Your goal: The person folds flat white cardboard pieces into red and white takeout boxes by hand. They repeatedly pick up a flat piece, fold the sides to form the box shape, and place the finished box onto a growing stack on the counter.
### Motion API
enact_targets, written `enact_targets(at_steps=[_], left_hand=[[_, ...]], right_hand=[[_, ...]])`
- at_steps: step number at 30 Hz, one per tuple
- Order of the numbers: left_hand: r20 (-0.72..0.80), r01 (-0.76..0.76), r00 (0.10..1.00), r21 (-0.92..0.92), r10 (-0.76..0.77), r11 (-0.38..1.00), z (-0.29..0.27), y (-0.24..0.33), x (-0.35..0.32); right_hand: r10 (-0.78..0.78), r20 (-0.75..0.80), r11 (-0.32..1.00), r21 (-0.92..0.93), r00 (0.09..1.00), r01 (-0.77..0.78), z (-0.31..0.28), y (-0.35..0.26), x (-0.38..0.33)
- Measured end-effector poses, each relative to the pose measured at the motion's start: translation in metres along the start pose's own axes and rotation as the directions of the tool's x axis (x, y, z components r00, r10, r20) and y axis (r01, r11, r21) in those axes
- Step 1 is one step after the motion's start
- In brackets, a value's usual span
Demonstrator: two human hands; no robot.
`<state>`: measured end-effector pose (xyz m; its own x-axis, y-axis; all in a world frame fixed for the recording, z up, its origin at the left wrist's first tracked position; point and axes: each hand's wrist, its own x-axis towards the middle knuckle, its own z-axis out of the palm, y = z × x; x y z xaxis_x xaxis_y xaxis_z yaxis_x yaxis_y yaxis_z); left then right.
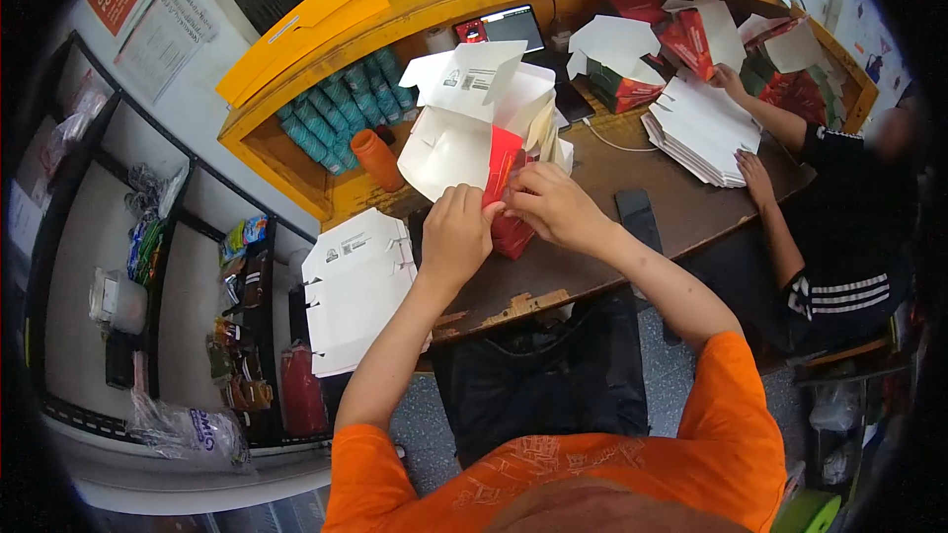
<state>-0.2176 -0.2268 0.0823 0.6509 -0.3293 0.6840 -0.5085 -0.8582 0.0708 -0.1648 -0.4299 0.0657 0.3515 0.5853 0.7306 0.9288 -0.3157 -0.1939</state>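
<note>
Black-framed shelving (188,296) stood left of a brown table (706,205). From the head view, both forearms reached forward and inward, elbows spread. The left hand (458,230) and right hand (553,205) met, fingers pinching the red near part of a carton (444,153) above the table's chipped front edge. Its long axis ran away from the person, white flaps fanned toward the back; bare tabletop lay beyond the phone (639,214), on the right.
</note>
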Motion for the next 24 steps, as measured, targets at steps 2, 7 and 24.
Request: enact_targets(at_steps=[2, 7, 24], left_hand=[[-0.005, 0.002, 1.000, -0.004, -0.002, 1.000, 0.001, -0.001, 0.000], [-0.006, 0.008, 1.000, -0.023, -0.008, 1.000, -0.001, 0.000, 0.002], [0.395, 0.139, 0.909, 0.010, -0.132, 0.990, -0.003, 0.013, 0.047]], right_hand=[[-0.001, 0.002, 1.000, 0.002, 1.000, 0.001, 0.001, 0.000, 0.000], [0.007, 0.011, 1.000, -0.028, 1.000, -0.006, 0.002, -0.001, 0.001], [0.130, -0.052, 0.918, -0.372, 0.990, -0.140, -0.008, -0.009, 0.004]])
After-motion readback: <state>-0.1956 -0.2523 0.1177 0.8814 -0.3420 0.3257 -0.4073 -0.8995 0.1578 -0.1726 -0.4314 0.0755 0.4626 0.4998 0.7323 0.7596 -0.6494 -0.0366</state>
